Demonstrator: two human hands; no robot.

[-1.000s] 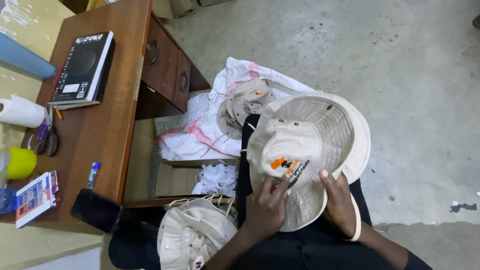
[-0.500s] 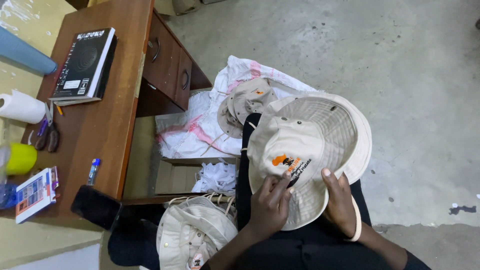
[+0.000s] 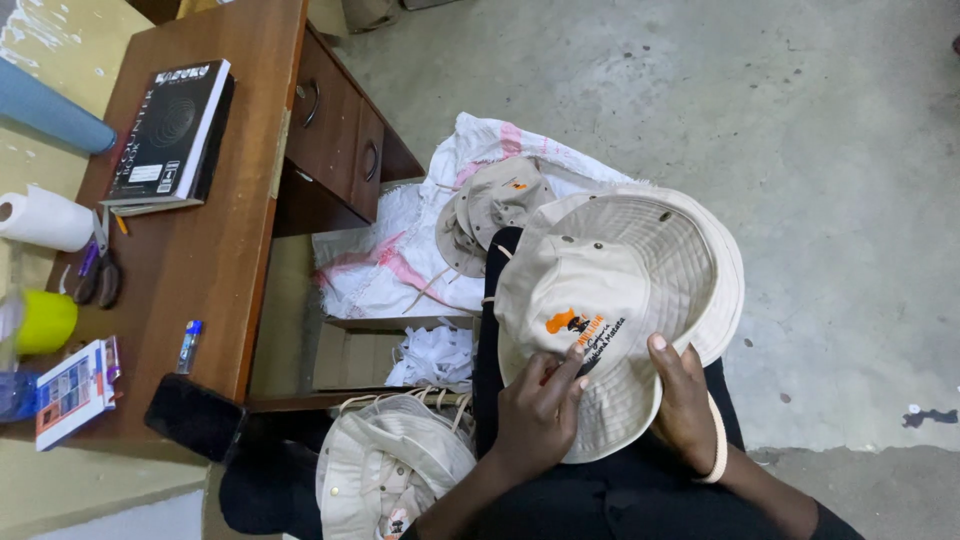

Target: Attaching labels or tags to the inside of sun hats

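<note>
While it lies on the person's lap, crown up and brim spread wide, the beige cotton bucket hat with an orange and black embroidered emblem (image 3: pixel 615 300) sits right of the desk and near the bottom of the view. The left hand (image 3: pixel 535 415) rests on the near left of the crown, its fingers drawn together with the tips pressing at the emblem. The right hand (image 3: pixel 685 400) grips the near right brim, thumb on top and fingers curled under the cloth; a pale band circles that wrist.

Just left of the lap, a second cream bucket hat (image 3: pixel 395 470) lies with its inside up. Farther away, a third tan hat (image 3: pixel 490 210) rests on a white woven sack with pink stripes (image 3: pixel 400 260) on the grey concrete floor (image 3: pixel 800 120).

At the far left stands a brown wooden desk with drawers (image 3: pixel 230 250). On it lie a black hardcover notebook (image 3: pixel 170 135), scissors (image 3: pixel 100 270), a white paper roll (image 3: pixel 45 218), a green cup (image 3: pixel 45 322), a small blue-capped tube (image 3: pixel 188 342) and a black phone (image 3: pixel 195 415) at its near edge.
</note>
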